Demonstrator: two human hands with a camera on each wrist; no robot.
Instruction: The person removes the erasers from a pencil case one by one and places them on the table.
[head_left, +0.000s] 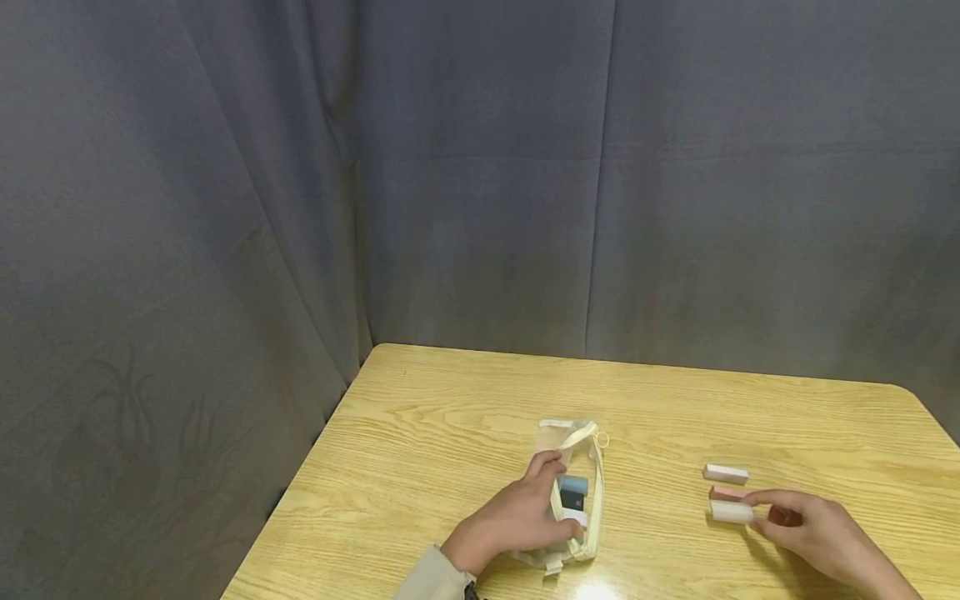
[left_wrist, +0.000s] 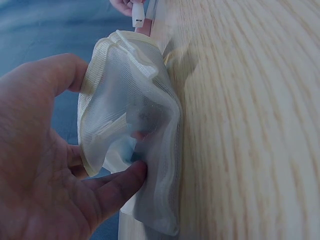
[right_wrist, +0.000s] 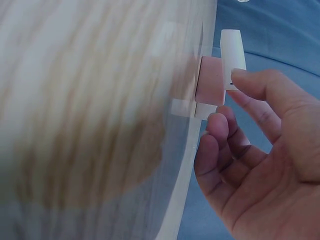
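My left hand (head_left: 517, 512) grips the opened rim of a cream mesh zip pouch (head_left: 597, 500) lying on the table. In the left wrist view the thumb and fingers are curled at the edge of the sheer mesh (left_wrist: 150, 90). Inside lie a blue piece (head_left: 574, 485), a black piece (head_left: 572, 500) and a white piece (head_left: 575, 517). Off to the right, my right hand (head_left: 817, 529) pinches a white eraser (right_wrist: 231, 50) between thumb and index finger, the other fingers loosely curled. Right beside that eraser is a pink block (right_wrist: 210, 80).
A second white block (head_left: 725, 474) lies just behind the pink one on the wood-grain table (head_left: 450, 400). A pull ring (head_left: 603, 439) sticks out at the pouch's far corner. Grey curtains (head_left: 480, 208) hang behind the table and along its left side.
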